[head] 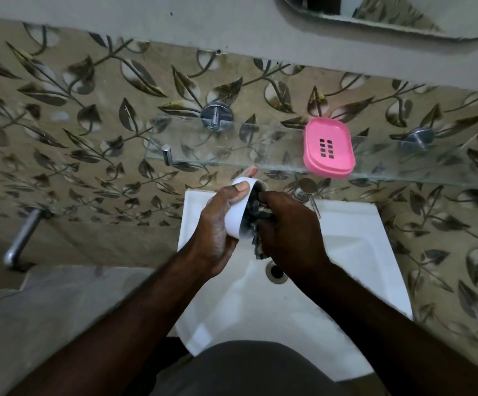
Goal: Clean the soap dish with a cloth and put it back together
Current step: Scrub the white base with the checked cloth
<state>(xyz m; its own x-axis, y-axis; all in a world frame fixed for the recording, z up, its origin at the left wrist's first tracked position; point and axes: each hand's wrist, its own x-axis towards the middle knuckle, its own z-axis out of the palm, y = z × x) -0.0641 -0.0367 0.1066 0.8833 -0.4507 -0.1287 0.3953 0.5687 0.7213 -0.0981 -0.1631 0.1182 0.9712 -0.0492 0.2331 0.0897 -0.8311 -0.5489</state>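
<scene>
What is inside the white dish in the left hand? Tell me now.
A dark cloth, pushed in by the right hand. The left hand grips the white dish. Its inner floor is hidden by the cloth.

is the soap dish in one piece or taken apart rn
Apart. The pink slotted tray sits on the glass shelf, while the left hand holds the white base and the right hand presses a dark cloth into it.

tray (328, 147) on shelf (220, 144), above sink (355, 247)
</scene>
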